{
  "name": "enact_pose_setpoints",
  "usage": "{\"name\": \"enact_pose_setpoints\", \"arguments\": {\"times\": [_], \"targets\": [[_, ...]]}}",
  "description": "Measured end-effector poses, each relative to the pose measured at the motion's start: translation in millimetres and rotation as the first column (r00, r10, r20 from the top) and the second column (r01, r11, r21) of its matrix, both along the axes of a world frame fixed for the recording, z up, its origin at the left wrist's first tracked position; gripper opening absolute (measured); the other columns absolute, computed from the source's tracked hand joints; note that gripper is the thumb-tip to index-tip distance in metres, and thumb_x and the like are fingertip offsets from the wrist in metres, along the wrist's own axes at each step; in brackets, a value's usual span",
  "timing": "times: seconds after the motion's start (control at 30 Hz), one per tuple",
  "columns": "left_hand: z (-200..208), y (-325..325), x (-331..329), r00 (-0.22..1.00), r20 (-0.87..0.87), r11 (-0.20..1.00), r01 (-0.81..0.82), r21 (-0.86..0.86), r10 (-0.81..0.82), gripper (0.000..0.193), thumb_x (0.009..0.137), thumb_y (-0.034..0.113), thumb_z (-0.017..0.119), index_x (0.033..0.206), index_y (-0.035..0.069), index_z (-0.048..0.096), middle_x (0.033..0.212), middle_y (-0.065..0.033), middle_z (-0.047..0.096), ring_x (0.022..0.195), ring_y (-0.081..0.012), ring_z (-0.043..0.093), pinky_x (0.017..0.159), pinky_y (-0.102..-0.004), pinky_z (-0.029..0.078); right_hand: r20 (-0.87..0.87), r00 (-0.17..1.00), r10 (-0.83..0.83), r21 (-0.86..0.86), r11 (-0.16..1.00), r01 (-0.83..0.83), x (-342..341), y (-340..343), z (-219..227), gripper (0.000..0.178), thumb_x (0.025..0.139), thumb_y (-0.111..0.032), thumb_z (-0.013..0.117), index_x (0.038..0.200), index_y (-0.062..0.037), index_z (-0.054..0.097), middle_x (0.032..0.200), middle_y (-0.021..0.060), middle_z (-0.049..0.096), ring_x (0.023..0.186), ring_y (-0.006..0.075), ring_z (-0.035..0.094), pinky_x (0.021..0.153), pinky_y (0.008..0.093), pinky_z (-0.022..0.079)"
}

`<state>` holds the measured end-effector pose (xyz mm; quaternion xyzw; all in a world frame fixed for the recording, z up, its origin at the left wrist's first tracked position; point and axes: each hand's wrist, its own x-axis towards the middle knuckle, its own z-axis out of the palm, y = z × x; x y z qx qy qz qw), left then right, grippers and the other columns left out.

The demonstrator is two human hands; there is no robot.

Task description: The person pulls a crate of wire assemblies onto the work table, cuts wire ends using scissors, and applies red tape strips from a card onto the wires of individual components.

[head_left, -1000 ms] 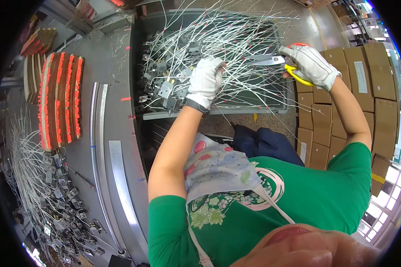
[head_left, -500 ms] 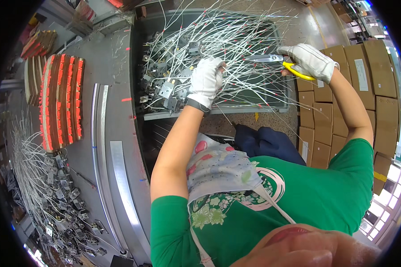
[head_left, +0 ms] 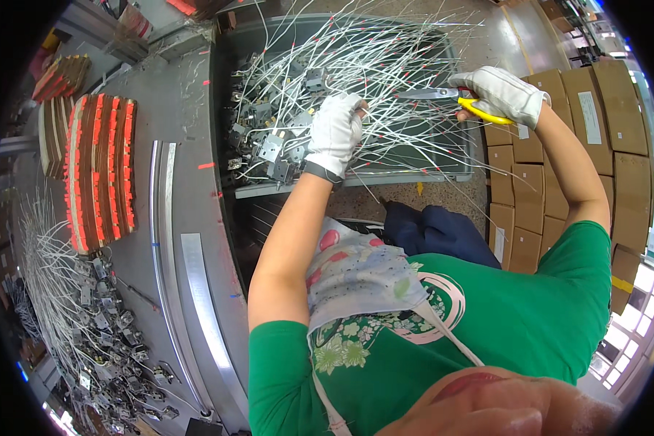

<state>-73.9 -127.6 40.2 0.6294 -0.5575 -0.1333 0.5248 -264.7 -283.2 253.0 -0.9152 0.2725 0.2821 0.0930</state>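
My right hand [head_left: 503,96], in a white glove, grips yellow-handled scissors [head_left: 487,112] whose blades point left over a spread of white wires [head_left: 407,73]. Bits of red mark many of these wires. My gloved left hand [head_left: 337,129] is closed among the wires, thumb and fingers pinched together; they seem to hold wires there, though the palm side is hidden. Small metal switch parts [head_left: 271,147] with wires attached lie left of that hand. Both wires and parts fill a grey-green bin [head_left: 454,178].
Left of the bin is a grey metal table [head_left: 185,109] with metal strips [head_left: 200,276], a stack of brown pieces edged in red [head_left: 102,171], and another heap of wired metal parts [head_left: 112,327]. Cardboard boxes [head_left: 585,109] are piled at the right.
The scissors and my right hand have shifted very slightly to the left. My left hand stays almost where it was, still closed among the wires.
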Motion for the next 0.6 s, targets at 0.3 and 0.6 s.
{"name": "enact_pose_setpoints", "arguments": {"times": [0.3,0.6], "targets": [[1.5,0.6,0.0,1.0,0.0,1.0,-0.014,0.021,0.014,0.012,0.077,0.001,0.065,0.086,0.007,0.068,0.08,-0.0113,0.067,0.076,-0.0296,0.064,0.07,-0.0355,0.05,0.06,0.998,0.0,0.023,1.0,-0.001,-5.9,-0.2,-4.0,0.043,0.079,-0.029,0.077,0.111,-0.004,0.063,0.08,0.0185,0.064,0.071,0.0371,0.061,0.064,0.041,0.046],[-2.4,-0.8,0.7,1.0,-0.011,0.999,-0.027,-0.033,0.026,0.011,0.075,0.004,0.069,0.083,0.011,0.067,0.076,-0.0115,0.066,0.075,-0.0332,0.061,0.069,-0.0399,0.048,0.012,1.0,-0.013,-0.012,1.0,0.013,-9.7,-0.9,-2.7,0.058,0.075,-0.039,0.08,0.116,-0.0035,0.06,0.084,0.0182,0.065,0.077,0.0378,0.062,0.066,0.041,0.047]]}}
